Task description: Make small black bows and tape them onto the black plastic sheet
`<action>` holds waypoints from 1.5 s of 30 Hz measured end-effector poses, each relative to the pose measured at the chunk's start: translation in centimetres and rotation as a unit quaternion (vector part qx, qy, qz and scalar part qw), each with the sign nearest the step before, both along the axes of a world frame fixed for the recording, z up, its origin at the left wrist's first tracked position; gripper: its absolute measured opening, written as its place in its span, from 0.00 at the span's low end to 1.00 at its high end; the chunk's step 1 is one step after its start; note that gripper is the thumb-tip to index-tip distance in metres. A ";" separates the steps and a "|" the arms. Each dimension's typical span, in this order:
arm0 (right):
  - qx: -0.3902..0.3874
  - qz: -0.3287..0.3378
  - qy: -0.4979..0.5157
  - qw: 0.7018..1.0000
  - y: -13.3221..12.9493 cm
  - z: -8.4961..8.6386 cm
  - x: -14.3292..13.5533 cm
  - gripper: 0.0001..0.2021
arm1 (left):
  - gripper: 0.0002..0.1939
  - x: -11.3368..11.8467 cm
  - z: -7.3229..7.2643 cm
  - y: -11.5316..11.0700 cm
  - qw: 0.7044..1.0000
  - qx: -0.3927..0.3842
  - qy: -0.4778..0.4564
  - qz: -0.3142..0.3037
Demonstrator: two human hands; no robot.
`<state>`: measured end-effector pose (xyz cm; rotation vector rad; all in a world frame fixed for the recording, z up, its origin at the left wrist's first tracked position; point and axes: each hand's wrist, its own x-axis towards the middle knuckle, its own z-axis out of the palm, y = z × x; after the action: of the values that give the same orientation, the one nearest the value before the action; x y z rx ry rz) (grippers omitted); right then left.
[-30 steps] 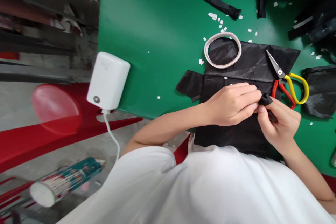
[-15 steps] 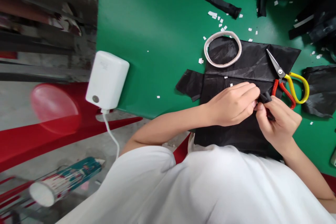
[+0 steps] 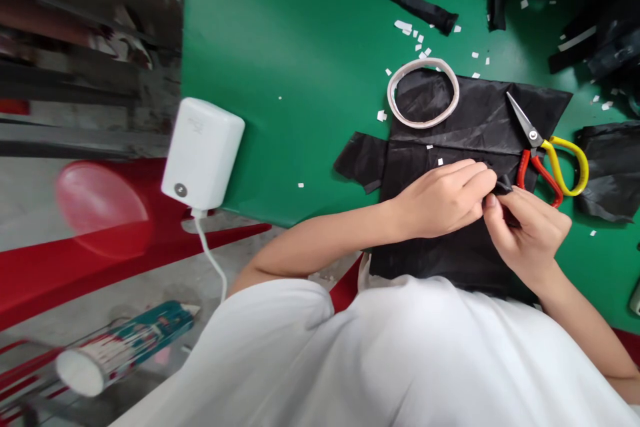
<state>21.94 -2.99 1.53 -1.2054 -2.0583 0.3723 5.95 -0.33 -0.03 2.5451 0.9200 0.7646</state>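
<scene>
My left hand (image 3: 450, 199) and my right hand (image 3: 531, 227) meet over a large black fabric piece (image 3: 480, 121), their fingertips close together. Both are closed on a small bunched part of black fabric (image 3: 504, 187); whether it belongs to the large piece I cannot tell. Behind them, scissors (image 3: 534, 136) with one red and one yellow handle lie partly on the fabric, blades pointing up and left. A white tape roll (image 3: 423, 124) rests flat at the fabric's upper left.
On the green table (image 3: 260, 47) lie white paper bits, a black strip (image 3: 407, 0) and another black piece (image 3: 607, 173) at the right. A white power bank (image 3: 203, 153) with a cable sits at the left corner. A red chair (image 3: 115, 267) stands beyond.
Both hands have shifted very slightly, and the dark fabric tip between them sits lower and shows less. The whole view has moved a little.
</scene>
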 end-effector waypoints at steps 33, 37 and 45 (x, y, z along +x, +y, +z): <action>-0.005 -0.006 -0.012 1.000 0.2 0.0 -0.1 0.12 | 0.09 -0.3 0.2 0.1 0.998 -0.054 -0.012 -0.011; -0.016 -0.008 -0.006 1.000 0.2 0.2 -0.1 0.12 | 0.08 -0.5 0.3 0.2 0.993 -0.107 -0.050 -0.020; -0.049 -0.008 0.022 0.999 0.2 0.4 0.0 0.11 | 0.08 -0.8 0.7 0.3 0.978 -0.188 -0.089 -0.037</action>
<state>21.98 -2.76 1.94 -1.2585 -2.0120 0.4925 5.19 -0.02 0.71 2.1330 0.8191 0.7059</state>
